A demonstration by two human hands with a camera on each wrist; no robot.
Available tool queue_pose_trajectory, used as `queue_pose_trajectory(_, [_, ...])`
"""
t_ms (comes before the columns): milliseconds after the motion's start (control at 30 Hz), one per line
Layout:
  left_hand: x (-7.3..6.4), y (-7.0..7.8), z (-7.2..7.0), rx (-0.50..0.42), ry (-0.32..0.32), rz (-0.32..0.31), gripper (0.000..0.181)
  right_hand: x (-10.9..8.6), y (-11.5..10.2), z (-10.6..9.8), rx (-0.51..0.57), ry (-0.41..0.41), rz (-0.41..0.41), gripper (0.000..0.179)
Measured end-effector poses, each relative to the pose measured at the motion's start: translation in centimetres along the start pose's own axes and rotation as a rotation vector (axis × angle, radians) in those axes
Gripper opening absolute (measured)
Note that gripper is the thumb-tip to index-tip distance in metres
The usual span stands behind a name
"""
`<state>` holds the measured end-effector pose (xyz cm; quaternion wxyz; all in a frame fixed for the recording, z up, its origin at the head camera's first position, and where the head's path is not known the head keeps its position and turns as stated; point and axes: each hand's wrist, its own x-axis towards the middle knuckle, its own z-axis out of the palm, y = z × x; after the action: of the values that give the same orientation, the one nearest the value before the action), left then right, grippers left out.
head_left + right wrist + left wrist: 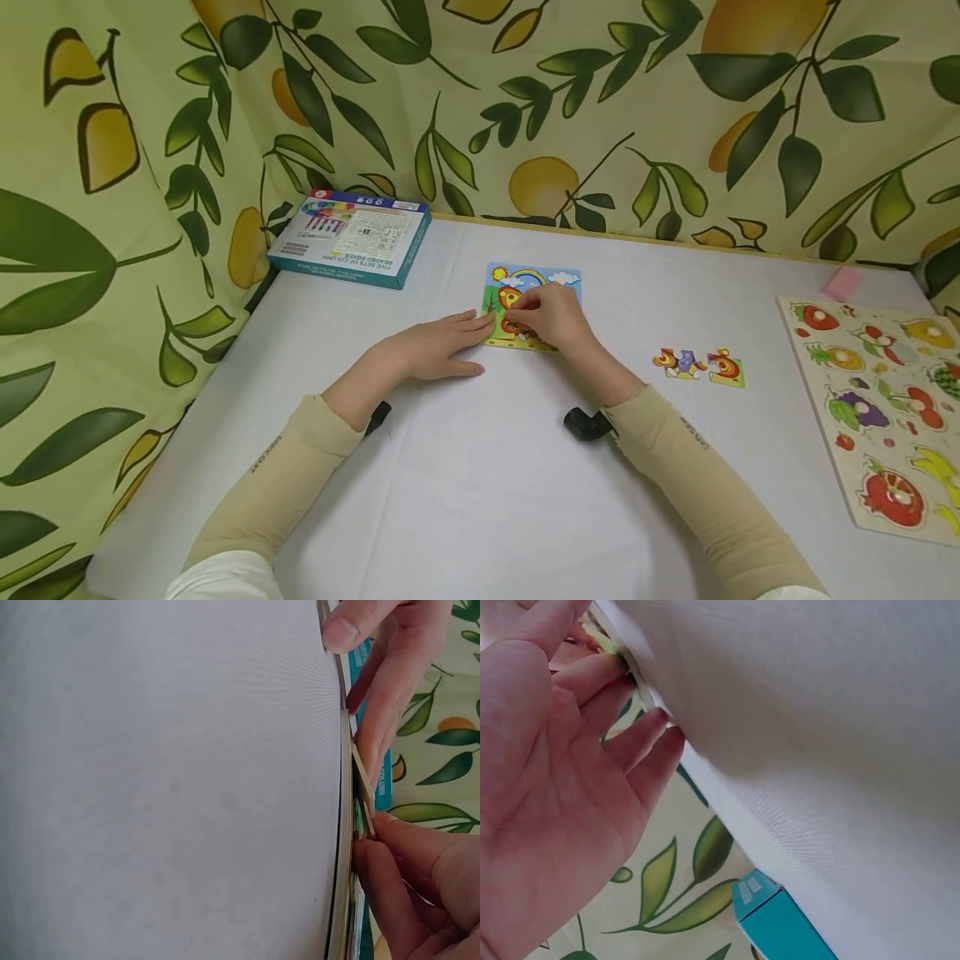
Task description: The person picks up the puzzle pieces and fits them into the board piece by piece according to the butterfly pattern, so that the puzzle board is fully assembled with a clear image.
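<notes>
A small square jigsaw puzzle [555,273], printed with a sun, rainbow and clouds, lies on the white table in the head view. At its left edge my left hand [442,346] rests with fairly straight fingers, the tips over the green part. From the right, my right hand [553,318] reaches over the picture and hides part of it. In the right wrist view, its thumb and finger pinch a thin puzzle piece [364,778] that tilts up from the board, with the left fingertips along its other end. Two loose puzzle pieces [681,363] lie to the right.
A boxed toy set [348,237] lies at the back left. On the right is a wooden fruit peg board [855,392], with a pink block [842,284] behind it. Black wrist-camera parts [587,424] sit under the forearms. Leaf-patterned cloth [465,108] hangs behind the table.
</notes>
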<state>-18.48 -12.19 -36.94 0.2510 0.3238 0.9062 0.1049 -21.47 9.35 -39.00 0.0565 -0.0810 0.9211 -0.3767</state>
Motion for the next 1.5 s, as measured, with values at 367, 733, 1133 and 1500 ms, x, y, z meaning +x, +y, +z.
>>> queue_pose_trajectory(367, [0.0, 0.2, -0.1, 0.022, -0.002, 0.002, 0.073, -0.6, 0.9, -0.7, -0.162, -0.072, -0.288, 0.022])
queue_pose_trajectory(733, [0.2, 0.0, -0.1, 0.005, 0.009, 0.016, 0.074, -1.0, 1.7, -1.1, -0.262, -0.157, -0.486, 0.033])
queue_pose_trajectory(1133, [0.2, 0.1, -0.1, 0.0, 0.008, 0.016, 0.074, -1.1, 1.1, -1.6, -0.414, -0.218, -0.477, 0.036])
queue_pose_trajectory(1500, [0.2, 0.0, -0.1, 0.025, 0.017, 0.033, 0.073, -1.6, 1.8, -2.0, -0.306, -0.268, -0.512, 0.038])
